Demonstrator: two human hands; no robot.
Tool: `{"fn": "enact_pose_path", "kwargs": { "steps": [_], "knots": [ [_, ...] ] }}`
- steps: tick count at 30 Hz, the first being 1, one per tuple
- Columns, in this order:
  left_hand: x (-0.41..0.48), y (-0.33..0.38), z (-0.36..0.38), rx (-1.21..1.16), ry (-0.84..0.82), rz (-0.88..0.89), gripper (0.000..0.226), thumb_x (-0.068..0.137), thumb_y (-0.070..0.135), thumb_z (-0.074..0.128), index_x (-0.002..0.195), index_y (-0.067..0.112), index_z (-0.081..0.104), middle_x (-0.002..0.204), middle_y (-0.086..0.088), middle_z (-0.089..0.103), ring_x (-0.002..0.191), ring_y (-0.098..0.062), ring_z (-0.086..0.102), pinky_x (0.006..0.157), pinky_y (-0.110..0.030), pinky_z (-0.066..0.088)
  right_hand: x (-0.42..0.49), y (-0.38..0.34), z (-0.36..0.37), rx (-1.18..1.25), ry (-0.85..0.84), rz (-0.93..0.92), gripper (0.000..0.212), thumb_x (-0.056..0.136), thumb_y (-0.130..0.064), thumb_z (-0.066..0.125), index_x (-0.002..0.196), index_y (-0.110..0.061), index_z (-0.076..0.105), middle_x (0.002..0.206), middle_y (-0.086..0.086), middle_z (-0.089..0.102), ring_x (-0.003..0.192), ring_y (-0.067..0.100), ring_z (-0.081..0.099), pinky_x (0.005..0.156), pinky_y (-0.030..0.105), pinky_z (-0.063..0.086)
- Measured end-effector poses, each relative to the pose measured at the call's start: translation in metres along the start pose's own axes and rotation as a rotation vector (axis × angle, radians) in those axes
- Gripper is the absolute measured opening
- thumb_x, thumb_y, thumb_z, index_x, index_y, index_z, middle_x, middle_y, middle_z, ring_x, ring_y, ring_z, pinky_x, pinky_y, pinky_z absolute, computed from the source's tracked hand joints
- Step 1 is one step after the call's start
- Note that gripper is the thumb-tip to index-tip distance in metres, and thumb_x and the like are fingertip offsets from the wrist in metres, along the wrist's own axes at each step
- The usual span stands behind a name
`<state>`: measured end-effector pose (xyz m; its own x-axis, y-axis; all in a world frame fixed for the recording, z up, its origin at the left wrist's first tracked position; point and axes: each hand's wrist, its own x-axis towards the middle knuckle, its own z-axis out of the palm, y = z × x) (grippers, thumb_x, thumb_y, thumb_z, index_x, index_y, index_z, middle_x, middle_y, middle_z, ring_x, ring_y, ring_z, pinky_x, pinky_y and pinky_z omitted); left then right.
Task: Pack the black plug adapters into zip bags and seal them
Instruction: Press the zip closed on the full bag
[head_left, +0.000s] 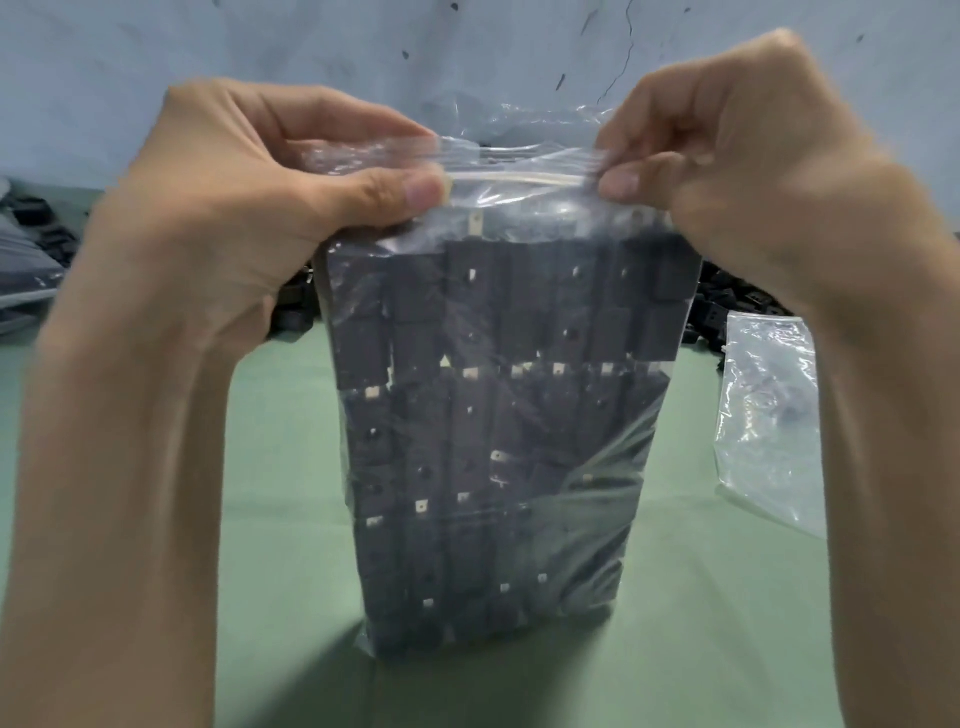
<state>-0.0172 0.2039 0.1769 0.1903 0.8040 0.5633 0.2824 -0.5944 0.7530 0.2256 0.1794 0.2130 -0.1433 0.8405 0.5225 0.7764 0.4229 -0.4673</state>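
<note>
Both forearms are coming up from the btm edge, cut off there, w/ bare green table (291, 467) showing btwn each arm and the zip bag (597, 493). The bag is standing upright mid-table; can't tell if its base is touching the surface. It's holding black plug adapters (467, 312) nearly to the top, in rough rows, blurred by the plastic. The left hand (249, 197) is pinching the top left corner, thumb in front by the zip strip (514, 179), fingers curled behind. The right hand (727, 171) is pinching the top right corner likewise. Sealed or not: unclear. To the right a spare clear bag (769, 415) is lying flat, partly hidden by the right arm. Behind, loose adapters (737, 296) are lying heaped along the far side, mostly hidden. Far left, grey bundles (26, 270) are being cut by the frame, too blurred to name. A pale wall (156, 78) is closing the back.
</note>
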Motion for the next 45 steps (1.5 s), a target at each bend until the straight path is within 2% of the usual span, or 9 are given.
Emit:
{"fn": "enact_pose_path", "kwargs": {
  "steps": [4,10,17,22,26,31,34,38,45],
  "knots": [
    [-0.003,0.006,0.003,-0.023,-0.019,0.020,0.025,0.071,0.043,0.081,0.094,0.048,0.072,0.089,0.024,0.071,0.082,0.001,0.069,0.073,-0.026,0.057,-0.006,-0.005,0.007,-0.058,0.053,-0.033,0.043,0.080,0.005,0.065,0.062,-0.032,0.054,0.060,-0.019,0.053,0.050,-0.016,0.050,0.048,-0.001,0.033],
    [-0.009,0.020,0.025,-0.272,0.181,-0.150,0.015,0.057,0.022,0.083,0.065,0.031,0.076,0.066,0.010,0.072,0.061,-0.005,0.066,0.061,-0.020,0.056,-0.002,-0.005,-0.002,0.049,-0.088,-0.060,0.006,0.082,-0.035,0.071,0.086,-0.029,0.071,0.079,-0.015,0.069,0.071,0.000,0.061,0.068,0.007,0.047],
    [-0.007,0.019,0.033,-0.276,0.239,-0.200,0.017,0.061,0.021,0.087,0.072,0.025,0.075,0.073,0.003,0.074,0.062,-0.013,0.068,0.062,-0.030,0.058,0.010,-0.022,0.025,0.122,-0.045,-0.106,0.004,0.080,-0.025,0.076,0.077,-0.023,0.072,0.073,-0.011,0.069,0.065,0.000,0.060,0.060,0.011,0.047],
    [0.002,-0.003,0.044,-0.442,0.298,-0.291,0.022,0.066,0.010,0.084,0.082,0.014,0.069,0.067,0.004,0.072,0.059,-0.008,0.067,0.056,-0.020,0.051,0.024,-0.014,0.049,0.090,-0.083,-0.056,0.004,0.085,-0.017,0.071,0.081,-0.019,0.072,0.071,-0.014,0.063,0.054,-0.012,0.052,0.055,0.006,0.043],
    [0.010,-0.025,0.050,-0.483,0.227,-0.402,0.012,0.072,0.006,0.079,0.080,0.010,0.070,0.069,-0.001,0.072,0.060,-0.013,0.067,0.056,-0.021,0.053,0.047,-0.006,0.066,0.068,-0.172,0.100,0.012,0.083,-0.009,0.064,0.076,-0.013,0.073,0.062,-0.007,0.062,0.054,0.002,0.050,0.051,0.018,0.043],
    [0.012,-0.066,0.056,-0.461,0.069,-0.669,0.019,0.068,-0.006,0.070,0.079,0.010,0.071,0.064,-0.004,0.071,0.051,-0.014,0.065,0.047,-0.022,0.052,0.045,0.018,0.099,-0.014,-0.470,0.277,0.016,0.084,-0.004,0.048,0.080,-0.001,0.064,0.062,0.000,0.051,0.045,0.007,0.040,0.035,0.012,0.028],
    [0.002,-0.098,0.072,-0.453,-0.038,-0.848,0.024,0.070,-0.008,0.067,0.089,0.006,0.069,0.064,-0.007,0.070,0.047,-0.014,0.064,0.044,-0.023,0.053,0.024,0.048,0.126,0.091,-0.528,0.421,0.021,0.087,-0.008,0.053,0.096,0.005,0.067,0.071,0.010,0.061,0.055,0.007,0.044,0.048,0.019,0.031],
    [-0.014,-0.136,0.092,-0.378,-0.108,-1.006,0.024,0.075,-0.007,0.067,0.094,0.007,0.068,0.067,-0.005,0.071,0.054,-0.015,0.066,0.053,-0.028,0.057,-0.002,0.074,0.156,0.165,-0.602,0.517,0.013,0.090,-0.018,0.061,0.090,-0.010,0.071,0.083,0.004,0.067,0.071,0.011,0.053,0.063,0.024,0.042],
    [-0.015,-0.144,0.087,-0.295,-0.240,-0.935,0.048,0.046,0.017,0.081,0.092,0.009,0.071,0.069,-0.003,0.073,0.058,-0.012,0.068,0.050,-0.020,0.052,0.000,0.079,0.181,-0.013,-0.547,0.456,0.021,0.085,-0.009,0.053,0.092,-0.002,0.072,0.082,0.008,0.066,0.070,0.016,0.053,0.059,0.029,0.044]
  ]
}}
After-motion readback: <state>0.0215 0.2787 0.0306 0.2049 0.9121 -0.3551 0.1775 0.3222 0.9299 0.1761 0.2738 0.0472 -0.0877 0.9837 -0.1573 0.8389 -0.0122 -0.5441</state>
